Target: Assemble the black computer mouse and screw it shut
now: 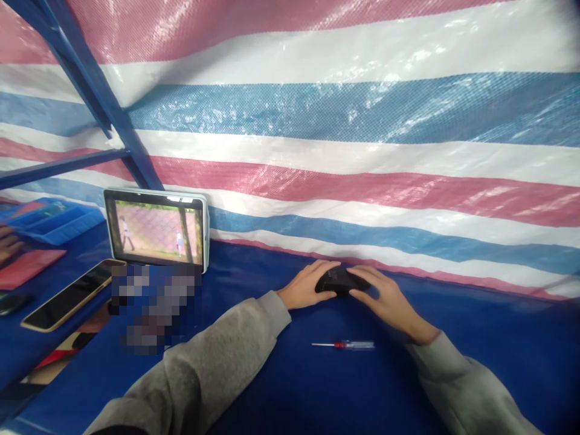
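1. The black box (334, 280) sits in front of the person, near the far edge of the desk (272, 386); small pale print shows on its upper face. Whether it rests on the surface or is slightly lifted, I cannot tell.
2. The left hand (304, 286) grasps its left end, fingers over the far side and thumb along the near side.
3. The right hand (385, 302) grasps the right end in much the same way, hiding part of it.
4. As for progress, the box looks whole from this side, with no opened part visible. What is finished and what remains cannot be judged from this view.
5. Nearer the person, a screwdriver (356, 345) with a clear handle and red collar lies apart from both hands, its tip pointing left; it is not in use.
6. To the left, a tablet (156, 226) stands upright, playing a picture, with a phone (72, 296) lying near it.
7. Farther left are a blue tray (58, 223), a red sheet (31, 269) and another person's fingers (9, 243).
8. Behind hangs a striped tarp (362, 109).
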`<action>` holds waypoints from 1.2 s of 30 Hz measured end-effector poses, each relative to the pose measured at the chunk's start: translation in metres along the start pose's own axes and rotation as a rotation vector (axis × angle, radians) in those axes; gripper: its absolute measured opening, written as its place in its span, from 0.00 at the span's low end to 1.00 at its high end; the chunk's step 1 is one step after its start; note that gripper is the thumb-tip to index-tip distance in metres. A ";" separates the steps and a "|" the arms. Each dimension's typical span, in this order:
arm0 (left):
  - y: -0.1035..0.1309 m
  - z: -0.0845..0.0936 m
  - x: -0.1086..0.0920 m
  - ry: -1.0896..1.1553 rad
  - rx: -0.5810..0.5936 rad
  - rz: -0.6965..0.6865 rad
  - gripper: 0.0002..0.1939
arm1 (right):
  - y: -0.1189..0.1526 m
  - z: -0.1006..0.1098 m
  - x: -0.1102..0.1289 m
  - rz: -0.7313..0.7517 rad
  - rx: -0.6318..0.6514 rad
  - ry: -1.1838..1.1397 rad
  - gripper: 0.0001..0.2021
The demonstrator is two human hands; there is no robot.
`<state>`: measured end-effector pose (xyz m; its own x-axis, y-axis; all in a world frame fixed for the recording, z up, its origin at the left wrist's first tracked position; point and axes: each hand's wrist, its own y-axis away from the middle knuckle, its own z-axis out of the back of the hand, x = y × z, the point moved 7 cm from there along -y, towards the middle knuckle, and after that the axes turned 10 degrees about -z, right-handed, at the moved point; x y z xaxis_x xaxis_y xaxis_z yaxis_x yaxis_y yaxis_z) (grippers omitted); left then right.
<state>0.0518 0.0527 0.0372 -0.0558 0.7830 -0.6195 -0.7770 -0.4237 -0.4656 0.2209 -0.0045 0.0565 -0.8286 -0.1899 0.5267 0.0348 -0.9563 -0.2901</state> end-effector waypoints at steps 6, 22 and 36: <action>-0.001 0.005 -0.003 0.005 -0.046 -0.011 0.41 | -0.006 0.022 -0.028 -0.193 -0.138 -0.048 0.19; 0.000 -0.005 -0.004 -0.071 0.085 -0.067 0.29 | -0.005 0.011 -0.063 -0.312 0.122 0.201 0.19; 0.001 0.002 -0.006 0.026 -0.043 -0.106 0.29 | 0.000 -0.005 0.013 -0.024 -0.048 0.201 0.13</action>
<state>0.0496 0.0488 0.0414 0.0423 0.8128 -0.5810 -0.7500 -0.3584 -0.5560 0.2072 -0.0059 0.0596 -0.9237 -0.1149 0.3655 -0.0087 -0.9474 -0.3200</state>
